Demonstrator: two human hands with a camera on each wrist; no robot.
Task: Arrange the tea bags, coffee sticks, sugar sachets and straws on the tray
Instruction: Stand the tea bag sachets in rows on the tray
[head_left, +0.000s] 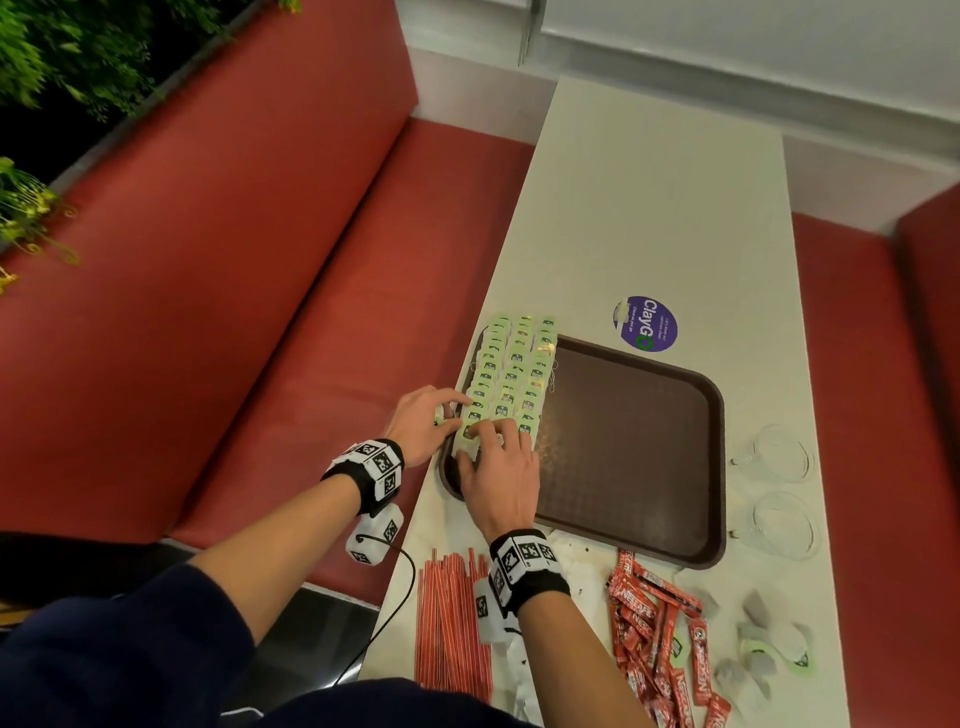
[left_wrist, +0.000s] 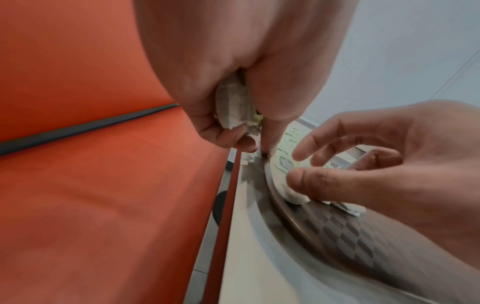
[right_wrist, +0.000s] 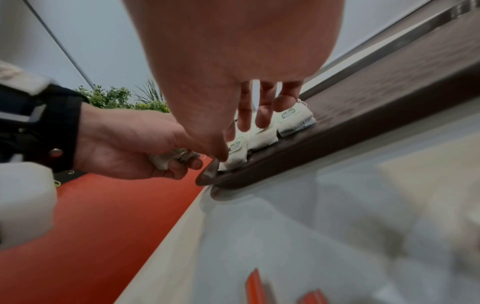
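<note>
Nearest the head camera we see two bare forearms, each with a marker-covered wristband, reaching forward over the white table (head_left: 660, 208). Beside it runs the red bench (head_left: 234, 249), the largest surface in view. On the table lies the brown tray (head_left: 639, 441), its left strip filled with three rows of green-tagged tea bags (head_left: 511, 374); the rest of its floor is bare.

We note the right hand (head_left: 501, 475) palm down over the tray's near left corner, fingers spread and gently bent, their tips resting on the nearest tea bags of the rows. In the left wrist view the thumb and forefinger stand slightly apart around the end bag (left_wrist: 284, 164); whether they actually pinch it we cannot tell.

We see the left hand (head_left: 423, 426) just outside the tray's left rim, fingers curled round a small bundle of tea bags (left_wrist: 233, 109); its forefinger reaches to the outer row. How many bags the bundle holds is hidden by the palm.

Near the table's front edge lie the red straws (head_left: 452, 623) in a parallel sheaf, partly covered by the right wrist, and a loose heap of red coffee sticks (head_left: 665, 639), cut off by the frame. Further right lie a few loose tea bags (head_left: 774, 644), blurred. Two clear glass cups (head_left: 779, 488) stand beside the tray's right rim.
</note>
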